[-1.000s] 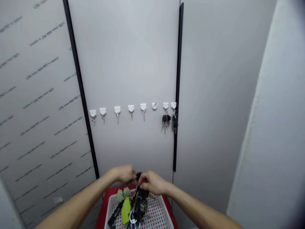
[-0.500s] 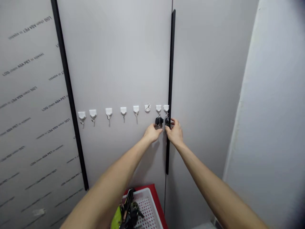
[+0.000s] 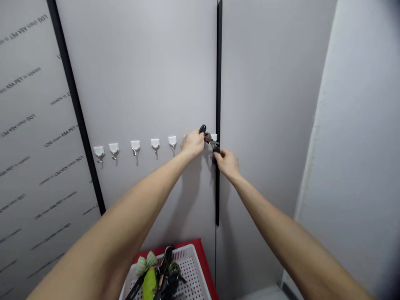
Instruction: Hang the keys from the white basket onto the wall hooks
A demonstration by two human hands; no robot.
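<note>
Left hand (image 3: 193, 143), grip pinched shut on the keys (image 3: 208, 137), one black key head standing up above the fingertips. Right hand (image 3: 227, 161), just below and to the right, grip likewise closed on a black key head at the lower end of the cluster. Whether the two hands share one bunch or hold two cannot be told. The keys sit high on the far wall panel (image 3: 150, 75), touching or just beside the rightmost hook (image 3: 214, 136), hard against the black strip (image 3: 218, 91). The other hooks (image 3: 135, 146) run leftward in a level row, all bare. Judged from this pose, the work goes best with the lower hand carrying the weight while the upper one steers the ring. Any pull should run along the wall, not away from it, since the hooks look stuck on and would probably peel. The fingers should stay clear of the prong so that it remains in sight. Near, at the bottom edge, a white basket (image 3: 200, 266) on a red stand (image 3: 204, 246) holds more dark keys and a green tag (image 3: 150, 282).
</note>
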